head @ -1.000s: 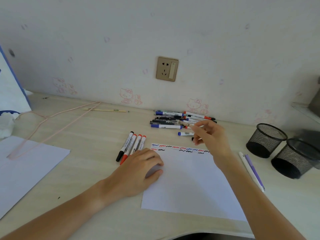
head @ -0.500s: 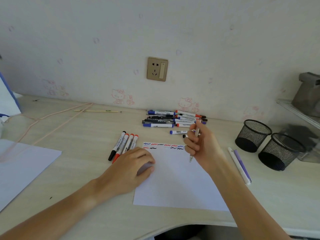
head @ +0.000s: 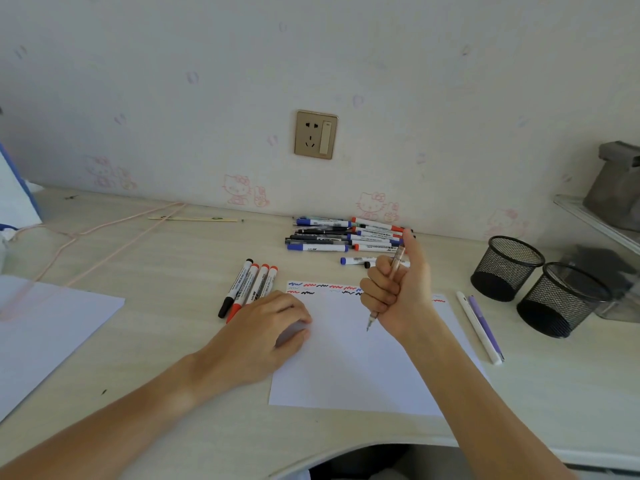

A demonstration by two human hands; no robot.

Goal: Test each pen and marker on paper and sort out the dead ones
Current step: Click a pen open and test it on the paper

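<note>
Right hand (head: 398, 292) fists a slim translucent pen (head: 384, 289) over the white paper sheet (head: 353, 368); left hand (head: 266, 327) flat, pinning it. Scribbles top edge, four markers (head: 249, 289) sorted left, far pile (head: 346, 235) untested.

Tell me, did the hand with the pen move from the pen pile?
Yes. The right hand pulled the pen back from the pile of markers toward the person, and now holds it over the paper.
</note>
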